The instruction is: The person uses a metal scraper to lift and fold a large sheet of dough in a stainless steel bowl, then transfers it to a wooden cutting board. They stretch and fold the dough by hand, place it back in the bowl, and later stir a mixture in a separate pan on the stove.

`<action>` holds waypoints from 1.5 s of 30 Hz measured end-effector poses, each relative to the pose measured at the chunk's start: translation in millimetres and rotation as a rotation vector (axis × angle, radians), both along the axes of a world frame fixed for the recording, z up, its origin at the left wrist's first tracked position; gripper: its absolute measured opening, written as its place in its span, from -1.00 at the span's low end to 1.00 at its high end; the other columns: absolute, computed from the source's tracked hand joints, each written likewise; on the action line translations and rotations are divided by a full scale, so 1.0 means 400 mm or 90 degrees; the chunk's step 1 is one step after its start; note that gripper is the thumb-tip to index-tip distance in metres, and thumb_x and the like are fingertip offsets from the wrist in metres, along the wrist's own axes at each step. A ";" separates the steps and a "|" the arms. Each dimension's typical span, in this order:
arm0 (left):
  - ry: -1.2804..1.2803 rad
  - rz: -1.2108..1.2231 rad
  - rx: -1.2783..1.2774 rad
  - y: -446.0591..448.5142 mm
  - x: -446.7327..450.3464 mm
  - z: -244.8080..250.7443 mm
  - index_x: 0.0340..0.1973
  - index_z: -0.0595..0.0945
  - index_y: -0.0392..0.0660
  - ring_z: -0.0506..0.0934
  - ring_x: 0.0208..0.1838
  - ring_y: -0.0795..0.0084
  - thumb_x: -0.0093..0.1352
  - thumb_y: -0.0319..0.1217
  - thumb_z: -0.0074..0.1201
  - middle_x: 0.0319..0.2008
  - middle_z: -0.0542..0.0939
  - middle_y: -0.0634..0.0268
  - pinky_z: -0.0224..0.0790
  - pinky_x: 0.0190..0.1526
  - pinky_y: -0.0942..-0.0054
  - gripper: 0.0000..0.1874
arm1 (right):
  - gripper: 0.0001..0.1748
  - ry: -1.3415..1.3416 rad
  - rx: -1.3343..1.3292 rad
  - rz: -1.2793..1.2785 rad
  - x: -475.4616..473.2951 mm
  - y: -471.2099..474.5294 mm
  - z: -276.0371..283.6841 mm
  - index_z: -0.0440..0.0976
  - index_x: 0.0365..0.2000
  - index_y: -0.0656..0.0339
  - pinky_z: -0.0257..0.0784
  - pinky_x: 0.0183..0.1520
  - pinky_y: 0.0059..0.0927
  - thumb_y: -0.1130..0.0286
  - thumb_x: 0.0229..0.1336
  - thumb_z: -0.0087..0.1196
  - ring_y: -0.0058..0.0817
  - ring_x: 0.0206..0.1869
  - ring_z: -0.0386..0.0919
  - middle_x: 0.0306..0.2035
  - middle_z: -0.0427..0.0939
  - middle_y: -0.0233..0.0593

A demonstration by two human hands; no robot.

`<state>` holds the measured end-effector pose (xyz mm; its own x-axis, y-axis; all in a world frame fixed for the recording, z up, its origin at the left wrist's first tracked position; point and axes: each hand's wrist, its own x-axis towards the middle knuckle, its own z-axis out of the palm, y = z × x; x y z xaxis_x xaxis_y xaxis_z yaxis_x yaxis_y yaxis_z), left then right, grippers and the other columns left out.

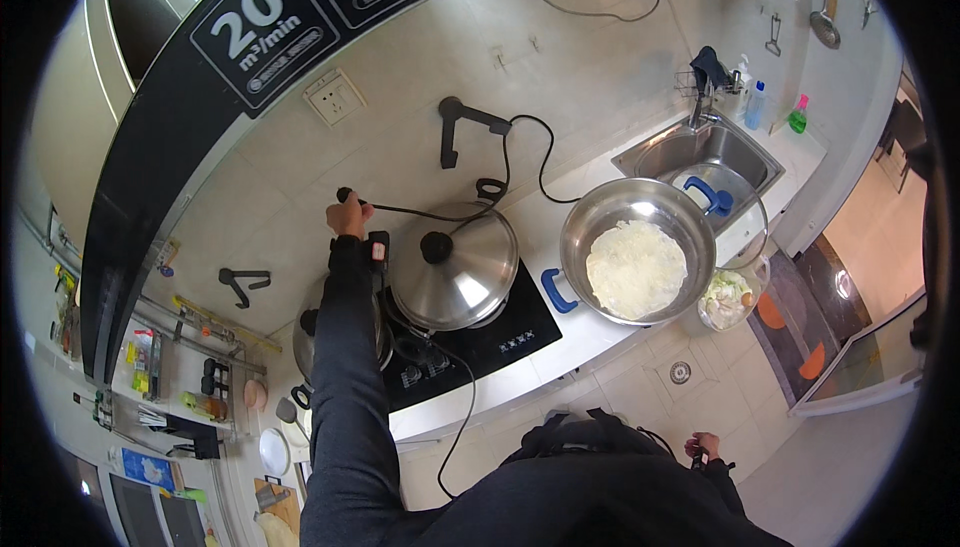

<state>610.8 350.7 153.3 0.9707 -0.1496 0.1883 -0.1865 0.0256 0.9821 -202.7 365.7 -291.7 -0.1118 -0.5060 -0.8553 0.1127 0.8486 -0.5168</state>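
Note:
My left hand point(347, 218) is raised at the wall and grips the end of a black power cord point(420, 213), its dark plug point(344, 194) showing above the fingers. From there the cord crosses behind a steel wok lid point(457, 277) with a black knob, then loops along the wall towards the large pan. The lidded wok sits on a black glass cooktop point(525, 322). Low at my side hangs my right hand point(703, 445), its fingers curled; whether it holds something is unclear. A wide steel pan point(637, 194) with blue handles contains a pale, flat round of dough-like food point(636, 271).
A wall socket point(334, 99) is above my left hand, under the range hood point(172, 149). Right of the pan are a glass lid point(750, 224), a bowl of chopped vegetables point(727, 299) and a steel sink point(720, 142). A second pot point(304, 348) stands partly behind my left arm.

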 end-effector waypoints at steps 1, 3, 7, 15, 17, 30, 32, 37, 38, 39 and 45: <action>0.016 -0.012 -0.010 0.014 -0.027 -0.007 -0.60 0.48 -0.47 0.53 -0.65 0.33 0.21 -0.43 0.15 -0.61 0.54 0.01 0.52 -0.58 0.41 -0.70 | -0.82 -0.016 0.005 0.026 -0.001 -0.007 -0.003 0.40 -0.33 0.48 0.39 -0.67 -0.25 0.55 0.09 -0.13 -0.21 -0.67 0.44 -0.63 0.42 0.01; 0.013 -0.030 0.022 0.016 -0.080 0.018 -0.61 0.51 -0.44 0.53 -0.64 0.36 0.23 -0.41 0.15 -0.63 0.55 0.04 0.49 -0.57 0.44 -0.70 | -0.78 -0.025 0.027 0.070 -0.010 -0.015 -0.013 0.41 -0.26 0.48 0.42 -0.65 -0.24 0.55 0.09 -0.12 -0.19 -0.65 0.45 -0.61 0.43 0.03; -0.174 -0.096 0.178 -0.043 -0.201 0.116 -0.67 0.53 -0.37 0.49 -0.69 0.45 0.22 -0.32 0.18 -0.72 0.53 0.18 0.44 -0.59 0.52 -0.64 | -0.79 -0.029 0.078 0.086 -0.053 -0.004 -0.047 0.41 -0.26 0.47 0.47 -0.59 -0.21 0.55 0.10 -0.11 -0.15 -0.59 0.50 -0.53 0.47 0.09; -0.366 -0.204 0.154 -0.315 -0.423 0.194 -0.76 0.47 -0.32 0.58 -0.65 0.48 0.20 -0.32 0.21 -0.76 0.54 0.20 0.46 -0.58 0.54 -0.60 | -0.81 -0.017 0.037 0.066 -0.144 0.048 -0.063 0.38 -0.29 0.43 0.49 -0.57 -0.18 0.48 0.13 -0.10 -0.14 -0.58 0.51 -0.52 0.48 0.06; -0.362 -0.226 0.187 -0.380 -0.463 0.180 -0.78 0.46 -0.31 0.61 -0.63 0.44 0.21 -0.33 0.20 -0.75 0.54 0.16 0.48 -0.57 0.51 -0.59 | -0.83 -0.022 0.063 0.030 -0.191 0.081 -0.103 0.36 -0.32 0.43 0.49 -0.57 -0.18 0.49 0.13 -0.09 -0.14 -0.58 0.50 -0.52 0.48 0.05; -0.714 -0.430 0.663 -0.867 -0.281 -0.323 -0.61 0.58 -0.31 0.58 -0.43 0.09 0.18 -0.30 0.05 -0.57 0.61 0.07 0.38 -0.34 0.13 -0.71 | -0.80 -0.263 0.102 -0.182 -0.414 0.475 -0.448 0.45 -0.60 0.29 0.29 -0.69 -0.24 0.43 0.06 -0.05 -0.36 -0.66 0.47 -0.74 0.45 -0.16; -0.488 -0.450 0.627 -0.824 -0.285 -0.364 -0.59 0.57 -0.29 0.55 -0.45 0.14 0.21 -0.33 0.01 -0.59 0.59 0.09 0.35 -0.39 0.16 -0.74 | -0.77 -0.189 0.172 -0.081 -0.428 0.469 -0.415 0.40 -0.62 0.21 0.42 -0.50 -0.28 0.35 0.10 -0.05 -0.42 -0.50 0.55 -0.61 0.55 -0.21; -0.278 -0.512 0.541 -0.539 -0.532 -0.230 -0.53 0.57 -0.24 0.46 -0.65 0.45 0.32 -0.37 -0.13 -0.72 0.49 0.26 0.25 -0.55 0.44 -0.73 | -0.82 -0.130 0.129 -0.019 -0.454 0.443 -0.444 0.41 -0.41 0.35 0.45 -0.60 -0.23 0.43 0.16 -0.12 -0.22 -0.59 0.52 -0.52 0.54 -0.01; -0.316 -0.542 0.526 -0.466 -0.585 -0.186 -0.51 0.59 -0.29 0.44 -0.63 0.50 0.35 -0.35 -0.12 -0.70 0.50 0.32 0.26 -0.54 0.47 -0.70 | -0.83 -0.097 -0.008 0.117 -0.454 0.436 -0.453 0.40 -0.43 0.35 0.43 -0.61 -0.24 0.43 0.16 -0.11 -0.23 -0.60 0.51 -0.52 0.54 -0.03; -0.278 -0.566 0.475 -0.387 -0.639 -0.150 -0.51 0.61 -0.30 0.42 -0.61 0.57 0.36 -0.36 -0.10 -0.69 0.50 0.35 0.26 -0.54 0.49 -0.70 | -0.86 -0.126 0.127 -0.047 -0.462 0.402 -0.462 0.39 -0.45 0.34 0.40 -0.63 -0.27 0.45 0.10 -0.05 -0.28 -0.63 0.48 -0.59 0.48 -0.08; -0.144 -0.550 0.507 0.110 -0.841 -0.108 -0.69 0.54 -0.32 0.29 -0.61 0.73 0.30 -0.31 0.08 -0.79 0.41 0.43 0.12 -0.56 0.55 -0.62 | -0.86 -0.290 0.152 0.022 -0.465 0.113 -0.387 0.39 -0.62 0.18 0.30 -0.62 -0.22 0.38 -0.03 -0.01 -0.28 -0.64 0.46 -0.69 0.42 -0.22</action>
